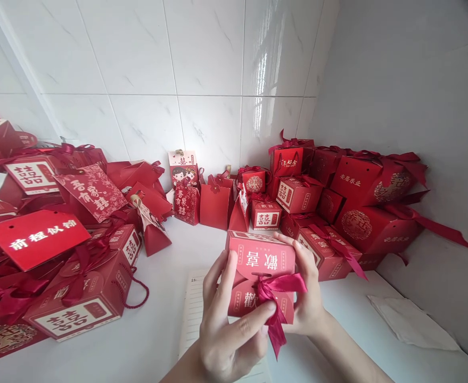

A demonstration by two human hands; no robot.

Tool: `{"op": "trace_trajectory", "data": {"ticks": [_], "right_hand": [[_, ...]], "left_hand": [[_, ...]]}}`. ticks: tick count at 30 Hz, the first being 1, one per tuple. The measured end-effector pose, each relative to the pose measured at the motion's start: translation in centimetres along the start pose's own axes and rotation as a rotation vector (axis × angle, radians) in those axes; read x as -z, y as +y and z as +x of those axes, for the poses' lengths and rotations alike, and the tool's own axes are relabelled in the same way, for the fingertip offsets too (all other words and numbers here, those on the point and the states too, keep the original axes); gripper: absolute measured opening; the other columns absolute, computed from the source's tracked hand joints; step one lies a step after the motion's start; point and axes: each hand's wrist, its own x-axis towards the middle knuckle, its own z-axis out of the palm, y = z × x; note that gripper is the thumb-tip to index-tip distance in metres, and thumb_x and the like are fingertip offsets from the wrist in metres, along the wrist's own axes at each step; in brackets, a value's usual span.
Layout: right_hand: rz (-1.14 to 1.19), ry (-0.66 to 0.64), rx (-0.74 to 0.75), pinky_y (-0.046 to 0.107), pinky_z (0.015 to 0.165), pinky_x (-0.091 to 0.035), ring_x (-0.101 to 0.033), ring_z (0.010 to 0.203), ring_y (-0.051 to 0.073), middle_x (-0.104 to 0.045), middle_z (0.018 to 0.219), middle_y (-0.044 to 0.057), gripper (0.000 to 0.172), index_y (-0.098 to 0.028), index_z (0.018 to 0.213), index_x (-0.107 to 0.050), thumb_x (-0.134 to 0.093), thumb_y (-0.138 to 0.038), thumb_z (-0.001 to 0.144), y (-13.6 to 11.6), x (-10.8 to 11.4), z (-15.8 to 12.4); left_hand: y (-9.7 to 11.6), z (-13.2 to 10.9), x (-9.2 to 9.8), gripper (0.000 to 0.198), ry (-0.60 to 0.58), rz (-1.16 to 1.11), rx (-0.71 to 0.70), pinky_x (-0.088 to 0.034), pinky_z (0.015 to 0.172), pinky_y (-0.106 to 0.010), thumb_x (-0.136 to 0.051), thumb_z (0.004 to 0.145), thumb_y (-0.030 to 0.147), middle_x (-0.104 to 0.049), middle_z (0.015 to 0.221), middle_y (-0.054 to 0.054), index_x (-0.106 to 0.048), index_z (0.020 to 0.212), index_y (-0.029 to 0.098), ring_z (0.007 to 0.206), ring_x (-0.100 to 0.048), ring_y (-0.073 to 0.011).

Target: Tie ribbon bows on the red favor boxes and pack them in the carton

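Box in work: small red cardboard gift box with pale printed characters (260, 260), held up off the white tabletop surface (157, 308), above a sheet of white lined paper (191, 303).

Grip: both hands grasping it. Left hand (223, 330) has the left side, one digit pressing the shiny crimson ribbon (284, 283) near its knot; right hand (308, 287) has the right end.

Done, as I read it: flaps closed, ribbon knotted over the front, one loop out right, one tail hanging. Can't tell if the knot is tight. Left: probably bow tidy-up; box not yet set down.

Around it: stacked red ribboned boxes at right (337, 229), heap of red printed boxes at left (78, 303), both looking mostly made up.
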Motion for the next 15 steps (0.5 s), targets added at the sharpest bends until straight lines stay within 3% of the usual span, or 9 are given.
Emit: {"op": "trace_trajectory", "data": {"ticks": [15], "right_hand": [[-0.001,0.002,-0.006,0.052,0.092,-0.041,-0.042,0.118,0.035,-0.038,0.131,0.018,0.092,-0.014,0.140,-0.018,-0.067,-0.049,0.071,-0.01,-0.04,-0.01]], "left_hand": [[-0.14,-0.18,-0.25,0.021,0.019,-0.007,0.004,-0.045,0.086,-0.054,-0.046,0.082,0.011,-0.024,0.146,-0.017,-0.065,0.089,0.014,0.127,-0.034,-0.0375]]}}
